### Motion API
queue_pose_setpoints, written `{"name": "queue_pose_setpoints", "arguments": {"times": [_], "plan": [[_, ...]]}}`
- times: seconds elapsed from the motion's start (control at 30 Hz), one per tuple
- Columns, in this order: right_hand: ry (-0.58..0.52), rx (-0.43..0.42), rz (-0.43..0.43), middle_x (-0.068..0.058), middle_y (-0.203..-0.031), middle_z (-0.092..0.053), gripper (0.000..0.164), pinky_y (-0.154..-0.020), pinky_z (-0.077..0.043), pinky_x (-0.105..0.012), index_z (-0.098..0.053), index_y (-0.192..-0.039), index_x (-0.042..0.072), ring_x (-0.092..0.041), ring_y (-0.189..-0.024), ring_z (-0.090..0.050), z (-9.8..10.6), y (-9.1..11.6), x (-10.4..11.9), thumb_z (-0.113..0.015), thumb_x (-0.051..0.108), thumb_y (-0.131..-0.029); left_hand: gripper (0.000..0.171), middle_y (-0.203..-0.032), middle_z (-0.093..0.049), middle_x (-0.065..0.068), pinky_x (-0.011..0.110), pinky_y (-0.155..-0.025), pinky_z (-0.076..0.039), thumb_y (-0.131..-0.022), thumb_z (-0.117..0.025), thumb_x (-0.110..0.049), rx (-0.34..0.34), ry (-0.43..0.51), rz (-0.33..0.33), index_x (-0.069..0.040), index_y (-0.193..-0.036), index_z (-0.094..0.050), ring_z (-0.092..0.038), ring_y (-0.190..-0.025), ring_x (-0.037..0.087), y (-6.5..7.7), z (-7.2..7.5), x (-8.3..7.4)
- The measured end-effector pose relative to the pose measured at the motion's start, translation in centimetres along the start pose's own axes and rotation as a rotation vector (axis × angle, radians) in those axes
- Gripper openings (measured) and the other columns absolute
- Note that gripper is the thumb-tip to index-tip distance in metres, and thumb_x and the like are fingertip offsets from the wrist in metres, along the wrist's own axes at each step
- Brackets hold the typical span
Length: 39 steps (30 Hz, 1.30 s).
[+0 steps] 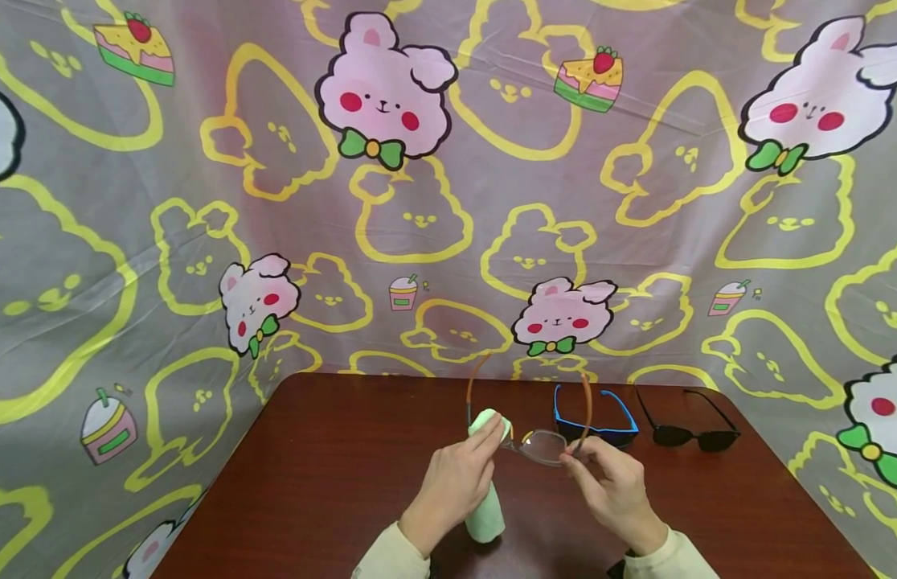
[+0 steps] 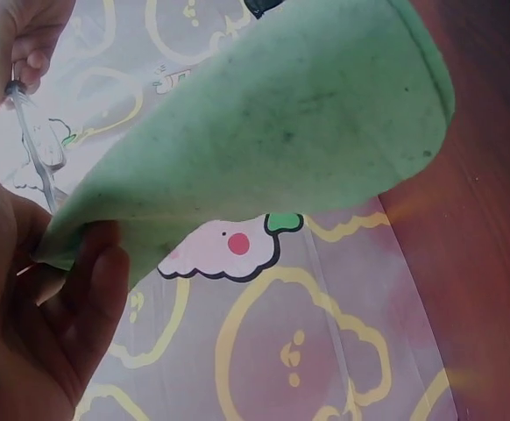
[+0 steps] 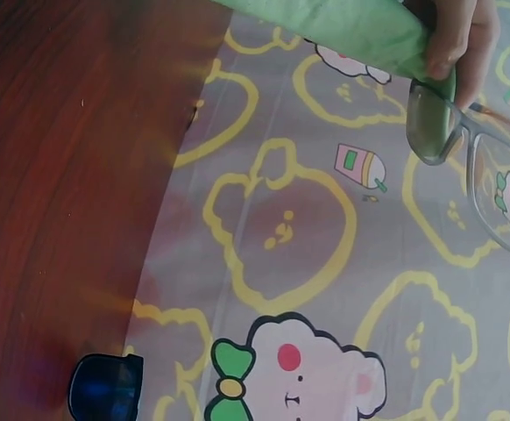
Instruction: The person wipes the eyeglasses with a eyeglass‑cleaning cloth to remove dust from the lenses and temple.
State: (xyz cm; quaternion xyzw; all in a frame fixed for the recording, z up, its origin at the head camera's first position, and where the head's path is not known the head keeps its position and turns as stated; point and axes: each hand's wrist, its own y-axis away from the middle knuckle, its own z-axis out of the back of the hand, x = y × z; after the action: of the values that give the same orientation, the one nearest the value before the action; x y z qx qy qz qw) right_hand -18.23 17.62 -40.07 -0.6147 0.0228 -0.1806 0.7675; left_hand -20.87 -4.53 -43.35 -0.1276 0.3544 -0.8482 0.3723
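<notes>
A pair of clear-framed eyeglasses (image 1: pixel 544 460) with brown temples is held up above the table, its temples pointing away. My left hand (image 1: pixel 454 484) pinches a pale green cloth (image 1: pixel 486 519) over one lens; the cloth's loose end hangs below the fingers. In the left wrist view the thumb and fingers fold the cloth (image 2: pixel 281 123) around the lens, which is hidden there. My right hand (image 1: pixel 613 486) grips the eyeglasses at the opposite hinge between thumb and fingers. The right wrist view shows the cloth behind the covered lens of the eyeglasses (image 3: pixel 468 132).
Blue-framed sunglasses (image 1: pixel 600 423) lie on the brown table (image 1: pixel 325 466) beyond my right hand. Black sunglasses (image 1: pixel 694 437) lie to their right, near the table's back corner. A cartoon-printed curtain (image 1: pixel 434 281) stands around the back and sides.
</notes>
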Motion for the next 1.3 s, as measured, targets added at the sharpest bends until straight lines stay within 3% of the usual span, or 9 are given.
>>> {"name": "queue_pose_setpoints", "arguments": {"times": [0.73,0.9,1.17,1.3], "plan": [[0.129,-0.055,-0.035,0.001,-0.067,-0.059,0.024,-0.052,-0.042,-0.014,-0.064,-0.080,-0.001,-0.004,-0.057,-0.053,0.0,2.3,-2.7,-0.067,0.022,-0.088,0.048,-0.132,-0.055,-0.005,0.022,-0.046,-0.044,-0.079,-0.064,-0.007,-0.010,0.063,-0.080,-0.014,-0.126,-0.062,-0.065,-0.070,0.010,0.6,0.4,0.3],[0.116,-0.057,-0.029,0.000,-0.065,-0.059,0.024,-0.050,-0.041,-0.013,-0.063,-0.080,-0.002,-0.004,-0.055,-0.053,0.0,2.2,-2.7,-0.067,0.020,-0.088,0.048,-0.130,-0.057,-0.004,0.022,-0.047,-0.045,-0.077,-0.068,-0.008,-0.036,0.022,-0.111,-0.014,-0.124,-0.064,-0.066,-0.075,0.009,0.8,0.5,0.4],[0.074,-0.064,-0.052,-0.005,-0.065,-0.059,0.017,-0.048,-0.043,-0.014,-0.061,-0.079,-0.006,-0.007,-0.053,-0.054,-0.1,0.4,-0.6,-0.069,0.008,-0.086,0.045,-0.119,-0.058,0.004,0.022,-0.040,-0.040,-0.077,-0.070,-0.015,-0.097,-0.115,-0.118,-0.019,-0.121,-0.064,-0.062,-0.066,0.011,0.8,0.3,0.3],[0.087,-0.075,-0.056,-0.005,-0.065,-0.059,0.018,-0.048,-0.042,-0.014,-0.061,-0.079,-0.006,-0.007,-0.053,-0.054,-0.1,0.6,-0.8,-0.069,0.009,-0.085,0.043,-0.118,-0.060,0.003,0.021,-0.040,-0.040,-0.076,-0.069,-0.014,-0.125,-0.120,-0.119,-0.019,-0.119,-0.065,-0.063,-0.068,0.011,0.8,0.2,0.4]]}}
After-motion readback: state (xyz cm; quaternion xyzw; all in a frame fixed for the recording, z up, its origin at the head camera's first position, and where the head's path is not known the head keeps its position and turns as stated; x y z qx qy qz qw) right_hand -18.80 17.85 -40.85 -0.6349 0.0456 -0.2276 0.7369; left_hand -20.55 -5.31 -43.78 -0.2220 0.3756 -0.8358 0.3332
